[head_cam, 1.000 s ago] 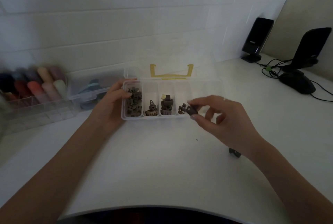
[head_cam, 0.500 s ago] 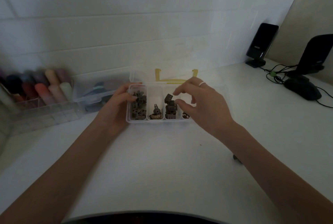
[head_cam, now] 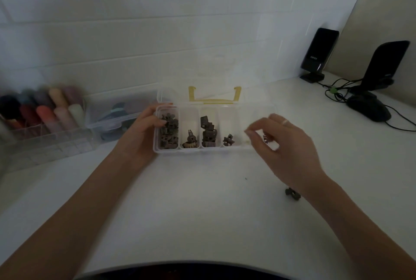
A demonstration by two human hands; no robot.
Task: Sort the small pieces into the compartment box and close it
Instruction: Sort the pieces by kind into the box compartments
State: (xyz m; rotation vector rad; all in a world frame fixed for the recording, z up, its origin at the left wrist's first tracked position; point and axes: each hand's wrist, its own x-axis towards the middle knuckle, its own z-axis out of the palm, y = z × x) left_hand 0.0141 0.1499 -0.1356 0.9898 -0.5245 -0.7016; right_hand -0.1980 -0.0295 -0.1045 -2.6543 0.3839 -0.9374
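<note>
The clear compartment box [head_cam: 211, 150] lies open at the middle of the white table, its lid with the yellow latch [head_cam: 213, 99] folded back. Dark small pieces fill the first compartment [head_cam: 167, 131]; the third holds a stack [head_cam: 208, 132], and the second and fourth hold little. My left hand [head_cam: 139, 135] grips the box's left end, thumb over the rim. My right hand [head_cam: 281, 144] hovers over the box's right end, fingers loosely curled, nothing seen in them. One loose dark piece [head_cam: 292, 194] lies on the table by my right wrist.
A clear case of coloured rolls [head_cam: 40, 117] and a clear lidded box [head_cam: 119, 113] stand at the left by the wall. At the far right are a dark phone on a stand [head_cam: 319, 52], a second stand [head_cam: 382, 65], a mouse [head_cam: 369, 106] and cables.
My right hand carried a dark piece to the third compartment, left it there, and has drawn back to the right end of the box. My left hand kept its hold.
</note>
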